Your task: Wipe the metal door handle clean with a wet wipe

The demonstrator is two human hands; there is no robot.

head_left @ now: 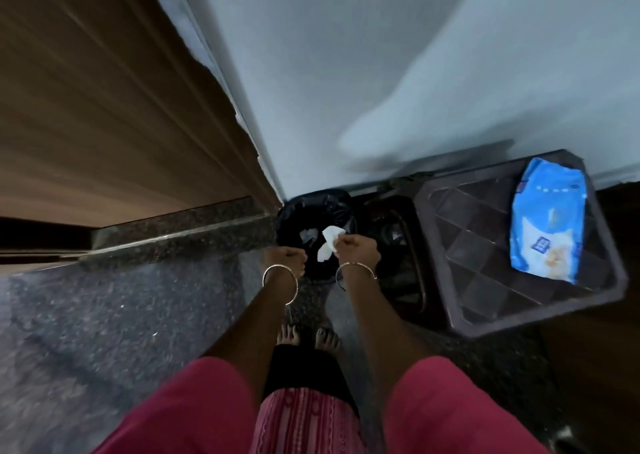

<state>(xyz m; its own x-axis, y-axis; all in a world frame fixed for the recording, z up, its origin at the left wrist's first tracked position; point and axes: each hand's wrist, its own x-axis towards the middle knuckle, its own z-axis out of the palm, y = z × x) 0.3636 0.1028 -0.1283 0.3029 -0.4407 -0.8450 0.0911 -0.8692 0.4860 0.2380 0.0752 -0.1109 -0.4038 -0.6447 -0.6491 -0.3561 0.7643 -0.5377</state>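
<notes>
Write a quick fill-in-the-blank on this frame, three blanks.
1. The right hand pinches a ___ wet wipe.
2. The wipe hangs over a bin lined in ___ plastic.
3. The ___ wipes pack lies on the brown stool.
Missing: white; black; blue.

Both arms are reaching forward and down, hands close together.
The left hand [287, 257] is curling its fingers on nothing; the right hand [358, 247] is pinching a white wipe [329, 242] between thumb and fingertips.
</notes>
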